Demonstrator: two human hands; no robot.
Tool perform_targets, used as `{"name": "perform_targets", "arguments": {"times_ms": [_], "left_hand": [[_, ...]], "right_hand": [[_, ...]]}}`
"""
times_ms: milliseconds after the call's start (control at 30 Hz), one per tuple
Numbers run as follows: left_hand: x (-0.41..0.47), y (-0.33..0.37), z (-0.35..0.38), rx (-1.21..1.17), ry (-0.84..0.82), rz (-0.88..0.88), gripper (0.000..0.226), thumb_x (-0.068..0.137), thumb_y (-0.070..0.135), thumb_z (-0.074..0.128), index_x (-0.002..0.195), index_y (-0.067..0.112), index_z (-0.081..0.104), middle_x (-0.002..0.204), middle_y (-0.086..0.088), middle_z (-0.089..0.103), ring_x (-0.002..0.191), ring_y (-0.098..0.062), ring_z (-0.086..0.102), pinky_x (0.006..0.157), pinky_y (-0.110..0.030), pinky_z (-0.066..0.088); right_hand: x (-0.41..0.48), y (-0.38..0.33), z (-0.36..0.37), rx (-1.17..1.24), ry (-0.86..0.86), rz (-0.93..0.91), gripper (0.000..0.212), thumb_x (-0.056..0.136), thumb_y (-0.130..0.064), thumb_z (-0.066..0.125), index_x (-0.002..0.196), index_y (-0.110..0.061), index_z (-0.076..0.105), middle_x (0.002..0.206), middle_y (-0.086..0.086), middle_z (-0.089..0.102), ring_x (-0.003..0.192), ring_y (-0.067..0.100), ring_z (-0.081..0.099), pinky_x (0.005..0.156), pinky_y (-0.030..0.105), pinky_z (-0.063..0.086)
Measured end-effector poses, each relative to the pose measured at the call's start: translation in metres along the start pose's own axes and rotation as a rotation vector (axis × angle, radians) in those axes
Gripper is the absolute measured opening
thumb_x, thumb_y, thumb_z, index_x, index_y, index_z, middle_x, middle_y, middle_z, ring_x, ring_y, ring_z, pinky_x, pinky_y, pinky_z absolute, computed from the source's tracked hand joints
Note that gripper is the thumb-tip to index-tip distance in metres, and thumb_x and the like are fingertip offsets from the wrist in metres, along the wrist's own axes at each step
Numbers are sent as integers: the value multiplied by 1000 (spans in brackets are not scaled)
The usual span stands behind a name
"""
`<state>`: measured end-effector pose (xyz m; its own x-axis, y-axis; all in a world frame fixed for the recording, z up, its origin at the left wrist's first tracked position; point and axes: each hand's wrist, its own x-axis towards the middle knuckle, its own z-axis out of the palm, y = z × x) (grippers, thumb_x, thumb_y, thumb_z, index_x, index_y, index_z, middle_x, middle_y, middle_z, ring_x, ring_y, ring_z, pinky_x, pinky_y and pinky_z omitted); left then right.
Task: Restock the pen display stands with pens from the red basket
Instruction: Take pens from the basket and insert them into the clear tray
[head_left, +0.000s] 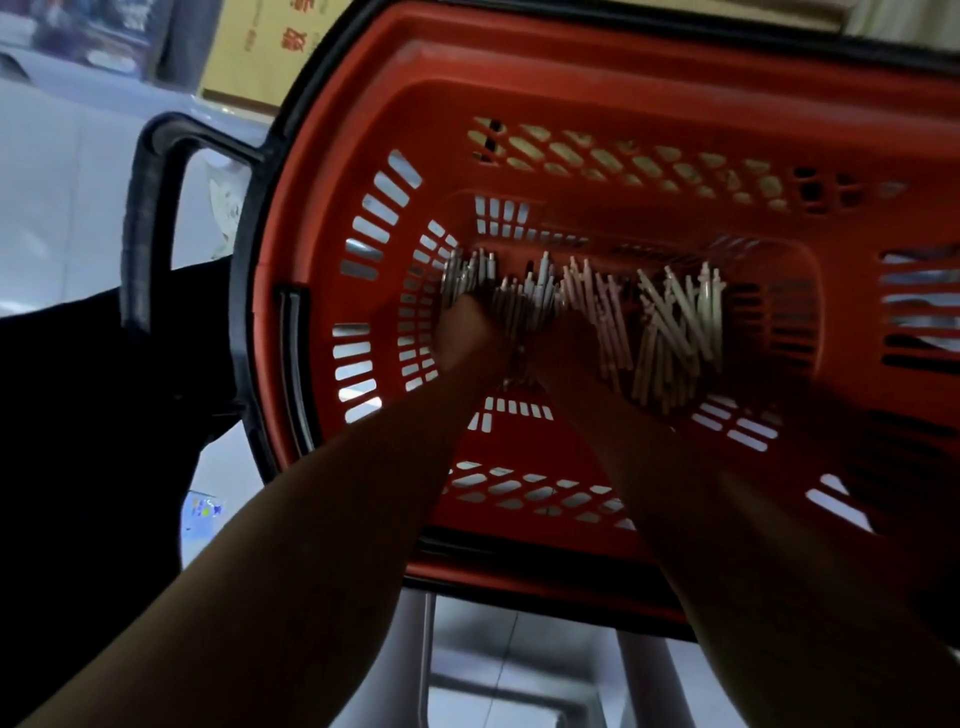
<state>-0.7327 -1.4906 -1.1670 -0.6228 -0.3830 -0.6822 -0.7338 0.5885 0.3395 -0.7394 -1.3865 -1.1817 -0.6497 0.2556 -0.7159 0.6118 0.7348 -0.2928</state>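
From the head camera, the red slotted plastic basket (571, 67) with a black rim filled most of the frame, its black loop handle (150, 218) at 9 o'clock. Loose pale plastic pens lay on the basket floor in three rough heaps. A grey-white heap (524, 291) lay to the left, a pinkish heap (602, 312) in the middle and a cream heap (680, 317) to the right.

Both bare forearms reached in from 6 o'clock. The left hand (470, 340) sat at the near end of the grey-white heap, whose pens pointed away from it toward 12 o'clock. The right hand (563, 345) was just beside it, at the seam between the grey-white and pinkish heaps, and the cream heap lay off at its 3 o'clock.

The pens' long axes ran roughly from 12 to 6 o'clock, slightly fanned, so they lay in line with the forearms. That probably favoured closing the fingers across the barrels. The left hand was nearer the grey-white pens and the right hand nearer the pinkish ones.

Both hands were dark and blurred. It could not be told how far their fingers were spread or whether either held any pens. No display stand was in view.
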Motion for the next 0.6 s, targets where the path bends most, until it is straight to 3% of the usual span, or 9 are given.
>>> {"name": "perform_targets", "arguments": {"times_ms": [133,267,433,600], "left_hand": [[2,1,-5,-127,-36,15,20,105,24,53,117,12,66,111,-7,69,104,-24,68,94,-43,56],[-4,2,-17,-222,-48,37,18,105,20,54,119,15,64,112,-6,68,104,-22,67,94,-44,57],[-21,18,-48,-278,-68,57,11,102,20,59,111,19,66,102,0,70,96,-17,70,81,-35,60],[-58,48,-89,-152,-123,135,9,95,19,68,95,13,75,97,-8,76,94,-24,73,86,-37,61]], "right_hand": [[-6,3,-19,-3,-37,-23,45,107,-33,50,137,-1,59,139,19,60,131,36,57,106,42,44],[-11,11,-38,-16,-19,-7,38,103,-24,54,131,1,63,133,19,64,123,36,61,99,42,50],[-38,14,-76,74,-23,-92,15,91,-21,66,98,-9,66,91,7,61,90,30,63,72,31,45],[-73,-2,-111,-42,133,-66,32,85,-39,74,88,-8,71,82,11,66,83,31,70,63,32,47]]}}
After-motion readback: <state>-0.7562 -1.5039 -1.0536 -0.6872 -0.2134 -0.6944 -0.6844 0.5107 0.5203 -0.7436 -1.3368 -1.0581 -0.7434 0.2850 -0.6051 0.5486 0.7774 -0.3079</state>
